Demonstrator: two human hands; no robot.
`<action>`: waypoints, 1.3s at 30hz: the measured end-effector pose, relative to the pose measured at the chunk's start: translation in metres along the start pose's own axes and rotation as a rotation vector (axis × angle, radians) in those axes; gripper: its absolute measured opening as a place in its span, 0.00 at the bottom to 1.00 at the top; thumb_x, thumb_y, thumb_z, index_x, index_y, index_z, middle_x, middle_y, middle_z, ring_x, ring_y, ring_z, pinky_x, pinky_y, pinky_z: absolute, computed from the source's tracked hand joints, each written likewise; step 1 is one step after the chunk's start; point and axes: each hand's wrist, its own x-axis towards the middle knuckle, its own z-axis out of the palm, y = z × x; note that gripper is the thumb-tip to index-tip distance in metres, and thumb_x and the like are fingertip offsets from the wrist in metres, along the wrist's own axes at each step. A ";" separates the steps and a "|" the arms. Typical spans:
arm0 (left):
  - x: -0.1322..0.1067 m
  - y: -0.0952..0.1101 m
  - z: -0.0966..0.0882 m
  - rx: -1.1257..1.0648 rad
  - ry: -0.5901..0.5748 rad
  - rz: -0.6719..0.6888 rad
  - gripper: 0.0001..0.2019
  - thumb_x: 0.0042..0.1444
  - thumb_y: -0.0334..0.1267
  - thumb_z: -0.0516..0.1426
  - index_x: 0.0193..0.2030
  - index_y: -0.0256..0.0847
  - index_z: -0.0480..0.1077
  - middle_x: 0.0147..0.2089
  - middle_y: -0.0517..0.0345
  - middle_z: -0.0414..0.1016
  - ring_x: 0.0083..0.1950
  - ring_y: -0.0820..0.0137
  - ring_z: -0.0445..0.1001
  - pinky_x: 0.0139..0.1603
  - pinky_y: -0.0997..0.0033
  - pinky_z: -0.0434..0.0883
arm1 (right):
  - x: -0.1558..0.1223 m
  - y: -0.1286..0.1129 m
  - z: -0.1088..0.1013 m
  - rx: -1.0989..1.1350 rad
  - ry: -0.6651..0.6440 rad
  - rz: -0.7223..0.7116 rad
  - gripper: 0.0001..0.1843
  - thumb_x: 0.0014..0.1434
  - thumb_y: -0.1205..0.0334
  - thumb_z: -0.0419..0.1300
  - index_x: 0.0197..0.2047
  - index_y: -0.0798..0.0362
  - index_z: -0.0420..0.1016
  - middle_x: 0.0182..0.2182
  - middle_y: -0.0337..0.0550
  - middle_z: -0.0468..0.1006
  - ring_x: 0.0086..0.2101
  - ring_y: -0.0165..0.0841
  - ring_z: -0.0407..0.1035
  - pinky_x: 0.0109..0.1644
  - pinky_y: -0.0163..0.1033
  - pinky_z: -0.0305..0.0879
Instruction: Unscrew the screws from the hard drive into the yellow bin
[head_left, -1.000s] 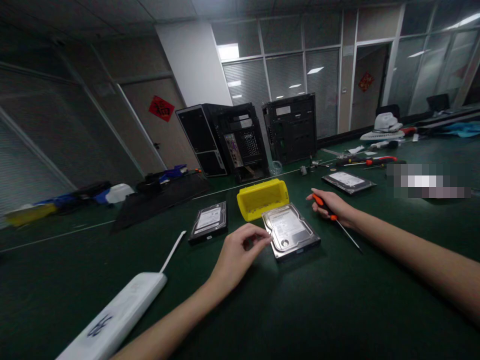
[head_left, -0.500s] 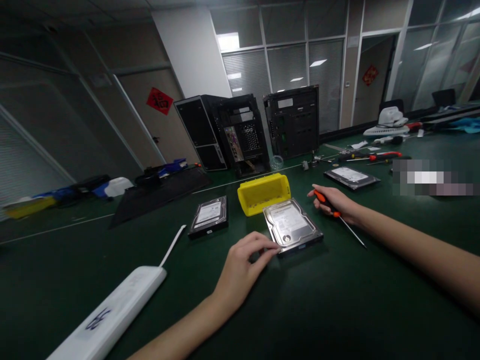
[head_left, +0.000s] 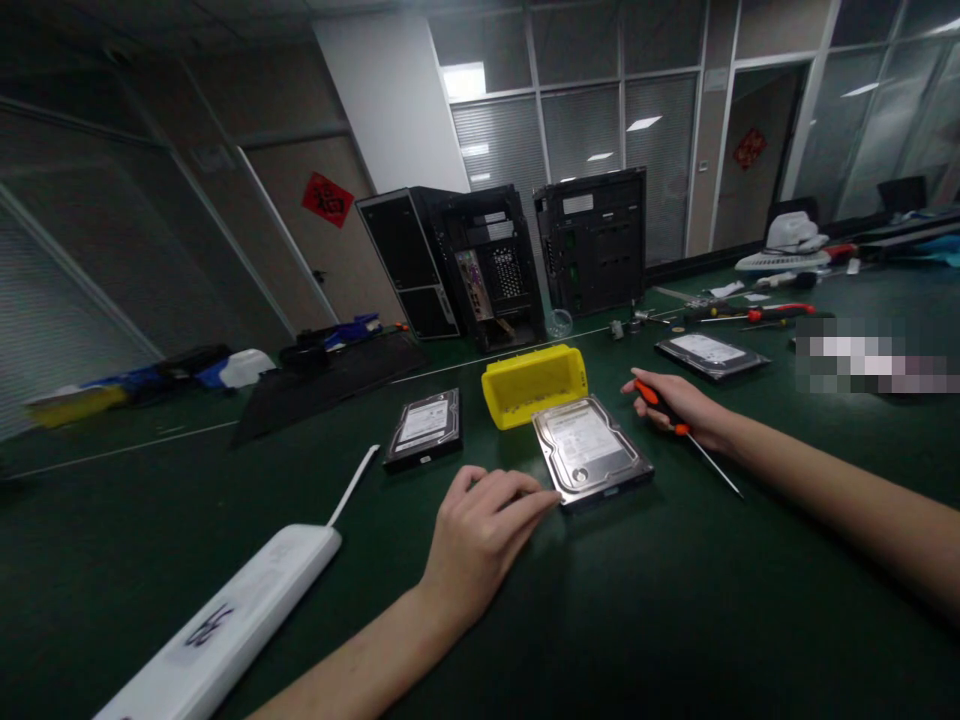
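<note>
My left forearm comes in from 7 o'clock; my left hand (head_left: 480, 530) lies palm down, fingers loosely stretched toward 1 o'clock, gripping nothing. My right arm enters from 4 o'clock, my right hand (head_left: 679, 405) closed round a screwdriver (head_left: 686, 433).

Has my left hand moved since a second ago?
Yes, the left hand slid back along the silver metal hard drive's left edge to its near corner.

Your right hand (head_left: 679, 405) hides most of screwdriver (head_left: 709, 462) handle. Pixelated patch (head_left: 874, 355) masks something far right. White device (head_left: 225, 620) cut off bottom-left. Drive label (head_left: 581, 440) unreadable.
</note>
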 end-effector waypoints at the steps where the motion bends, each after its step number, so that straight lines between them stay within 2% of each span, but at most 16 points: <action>1: 0.001 0.000 0.000 0.014 0.007 0.017 0.09 0.60 0.34 0.53 0.44 0.45 0.72 0.39 0.58 0.75 0.37 0.70 0.70 0.37 0.66 0.59 | 0.000 0.001 0.000 -0.001 0.001 -0.003 0.18 0.59 0.49 0.50 0.40 0.56 0.67 0.20 0.38 0.69 0.13 0.20 0.52 0.14 0.28 0.48; 14: 0.003 0.004 0.001 -0.026 0.009 0.038 0.10 0.59 0.35 0.54 0.46 0.45 0.72 0.39 0.59 0.75 0.38 0.71 0.71 0.38 0.67 0.59 | 0.000 0.001 0.000 -0.003 0.001 -0.004 0.19 0.59 0.49 0.51 0.42 0.57 0.68 0.19 0.37 0.69 0.12 0.20 0.52 0.13 0.27 0.48; 28: 0.002 0.001 0.002 -0.108 -0.047 -0.054 0.10 0.59 0.36 0.54 0.46 0.47 0.72 0.41 0.58 0.74 0.41 0.69 0.70 0.40 0.66 0.61 | -0.003 -0.002 0.002 -0.002 0.010 0.011 0.19 0.59 0.50 0.51 0.43 0.57 0.68 0.19 0.37 0.70 0.12 0.20 0.52 0.14 0.28 0.48; 39: 0.002 0.001 0.003 -0.121 -0.058 -0.019 0.11 0.60 0.35 0.53 0.47 0.47 0.72 0.40 0.58 0.74 0.39 0.70 0.70 0.39 0.66 0.60 | -0.002 0.000 0.000 0.011 0.005 0.012 0.19 0.59 0.50 0.51 0.44 0.56 0.68 0.20 0.37 0.70 0.12 0.20 0.52 0.14 0.28 0.48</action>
